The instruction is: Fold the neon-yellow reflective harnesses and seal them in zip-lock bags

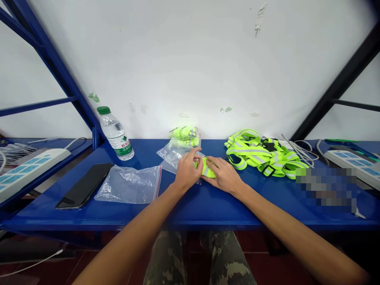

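Observation:
My left hand and my right hand meet at the middle of the blue shelf, both closed on a folded neon-yellow reflective strap. The strap lies partly on a clear zip bag under my left fingers. Behind it sits a bagged bundle of the same straps against the wall. A loose heap of neon reflective straps lies just right of my right hand.
An empty clear zip bag with a red seal and a black phone lie at the left. A water bottle stands behind them. White power strips and cables flank the shelf. Blue rack posts rise at left.

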The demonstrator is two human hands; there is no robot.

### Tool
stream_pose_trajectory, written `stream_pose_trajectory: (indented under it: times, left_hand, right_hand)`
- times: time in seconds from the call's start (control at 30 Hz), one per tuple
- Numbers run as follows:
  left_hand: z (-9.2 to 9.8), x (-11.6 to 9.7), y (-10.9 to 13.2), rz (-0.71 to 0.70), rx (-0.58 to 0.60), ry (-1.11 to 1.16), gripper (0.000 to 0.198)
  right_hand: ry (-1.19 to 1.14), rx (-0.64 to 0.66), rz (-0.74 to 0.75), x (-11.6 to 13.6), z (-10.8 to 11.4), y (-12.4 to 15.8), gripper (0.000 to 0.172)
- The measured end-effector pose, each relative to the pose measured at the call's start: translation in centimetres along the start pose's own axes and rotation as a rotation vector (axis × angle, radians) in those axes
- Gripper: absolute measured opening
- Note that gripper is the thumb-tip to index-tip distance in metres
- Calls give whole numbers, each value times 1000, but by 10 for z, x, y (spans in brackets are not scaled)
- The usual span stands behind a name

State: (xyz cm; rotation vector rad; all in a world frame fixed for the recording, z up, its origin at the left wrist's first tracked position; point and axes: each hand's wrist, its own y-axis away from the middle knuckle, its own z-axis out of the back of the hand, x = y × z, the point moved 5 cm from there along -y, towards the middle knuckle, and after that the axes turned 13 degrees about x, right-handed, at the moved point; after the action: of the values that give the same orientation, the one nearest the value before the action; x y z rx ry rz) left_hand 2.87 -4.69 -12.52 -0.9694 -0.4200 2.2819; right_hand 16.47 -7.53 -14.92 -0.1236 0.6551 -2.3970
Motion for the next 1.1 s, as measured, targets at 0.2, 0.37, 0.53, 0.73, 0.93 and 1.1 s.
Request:
stream_pose_trajectory:
  times: [0.2,0.37,0.53,0.73,0.93,1.1]
  left_hand:
    - [-8,-5,3,-61,60,-90,27]
    - [-12,-2,0,-47,99,-84,26]
    - [-10,2,-4,-9,67,9,24]
    - [-5,4,-4,27,2,52,24]
    - [-4,7,-5,80,-12,46,26]
    - [-1,9,-6,138,-33,59,24]
  right_hand:
    - [-73,-17,-78,-5,-4,0,35]
    - [-132,-13,-64,-1,-10,0,36]
    - [-252,-72,-7,4,-5,-3,39]
    - [-266,-119,-28,5,-4,-2,32]
    - [-233,-133,22,11,-3,-2,28]
    - [-152,-108,-20,17,-3,-4,27]
